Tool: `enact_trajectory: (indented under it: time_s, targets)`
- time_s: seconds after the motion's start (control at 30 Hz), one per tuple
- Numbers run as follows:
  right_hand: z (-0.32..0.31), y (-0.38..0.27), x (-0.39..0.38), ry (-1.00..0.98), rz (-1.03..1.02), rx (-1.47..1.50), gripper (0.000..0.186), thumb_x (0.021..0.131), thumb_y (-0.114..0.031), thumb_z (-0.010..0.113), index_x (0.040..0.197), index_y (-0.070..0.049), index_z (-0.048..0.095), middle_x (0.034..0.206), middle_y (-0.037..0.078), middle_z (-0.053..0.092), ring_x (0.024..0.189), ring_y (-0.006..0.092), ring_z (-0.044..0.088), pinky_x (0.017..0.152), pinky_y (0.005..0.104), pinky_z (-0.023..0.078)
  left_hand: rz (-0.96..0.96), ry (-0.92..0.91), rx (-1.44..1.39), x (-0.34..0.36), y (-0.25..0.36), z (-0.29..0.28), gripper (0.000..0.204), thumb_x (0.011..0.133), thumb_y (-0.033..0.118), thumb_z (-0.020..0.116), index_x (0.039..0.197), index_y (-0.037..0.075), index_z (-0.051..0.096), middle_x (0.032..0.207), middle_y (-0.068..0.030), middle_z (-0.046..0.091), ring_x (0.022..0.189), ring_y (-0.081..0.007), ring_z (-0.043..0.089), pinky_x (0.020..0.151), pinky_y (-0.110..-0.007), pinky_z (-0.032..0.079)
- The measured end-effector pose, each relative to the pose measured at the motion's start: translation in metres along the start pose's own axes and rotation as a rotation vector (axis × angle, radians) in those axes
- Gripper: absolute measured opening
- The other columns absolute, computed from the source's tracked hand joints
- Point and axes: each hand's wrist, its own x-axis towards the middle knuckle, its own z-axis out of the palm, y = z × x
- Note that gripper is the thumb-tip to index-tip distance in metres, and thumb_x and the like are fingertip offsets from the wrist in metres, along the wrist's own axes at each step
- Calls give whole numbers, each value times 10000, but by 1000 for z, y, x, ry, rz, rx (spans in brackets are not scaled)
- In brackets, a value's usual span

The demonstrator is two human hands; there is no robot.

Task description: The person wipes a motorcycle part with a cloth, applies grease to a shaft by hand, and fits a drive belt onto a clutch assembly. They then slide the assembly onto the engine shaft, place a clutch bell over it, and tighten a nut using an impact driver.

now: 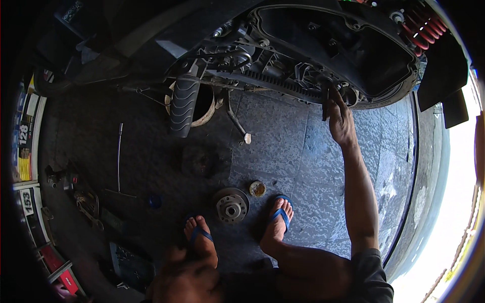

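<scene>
My right hand reaches up to the open side of a scooter's engine case. Its fingers close around a dark piece at the rear end of the toothed drive belt; shadow hides what that piece is. The belt runs left along the case's lower edge. At the bottom left, a smeared shape by my knee looks like my left hand; its fingers do not show clearly. On the floor between my feet lies a round metal clutch or pulley part, beside a small round tub with yellowish-brown contents.
A ribbed rubber kick-start or footrest piece juts down before a round bucket. The stand leg reaches toward the floor. A long T-handle wrench and loose tools lie left. A red shock spring sits upper right.
</scene>
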Motion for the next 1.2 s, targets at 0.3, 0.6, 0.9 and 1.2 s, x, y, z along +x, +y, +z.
enact_trajectory:
  time_s: [0.3, 0.6, 0.9, 1.2]
  targets:
    - [-3, 1, -5, -47, 73, 29, 738, 1057, -539, 355, 1584, -23, 385, 1223, 224, 711, 1078, 296, 700, 973, 395, 517, 617, -19, -328, 101, 246, -100, 313, 1024, 284, 605, 1050, -12, 703, 880, -165, 719, 812, -259, 714, 720, -376, 528]
    - [1, 15, -6, -31, 69, 211, 672, 1047, -432, 386, 1572, -12, 398, 1543, 248, 489, 1426, 361, 492, 1146, 421, 420, 557, -506, -934, 169, 522, -56, 348, 1059, 359, 551, 1051, 50, 710, 927, -1, 654, 709, -70, 528, 627, -251, 438]
    - [2, 21, -6, -37, 81, 286, 679, 1074, -469, 351, 1567, -5, 396, 1587, 245, 432, 1474, 376, 422, 1201, 422, 356, 540, -620, -1195, 183, 551, -40, 276, 913, 320, 726, 861, 49, 708, 761, -18, 623, 678, -97, 500, 643, -295, 403]
    - [1, 23, -3, 0, -41, 181, 719, 1072, -509, 306, 1540, 23, 424, 1534, 270, 484, 1444, 405, 454, 1171, 424, 388, 599, -456, -1048, 170, 556, -49, 249, 915, 346, 754, 880, 111, 681, 789, 32, 606, 663, -62, 485, 609, -235, 369]
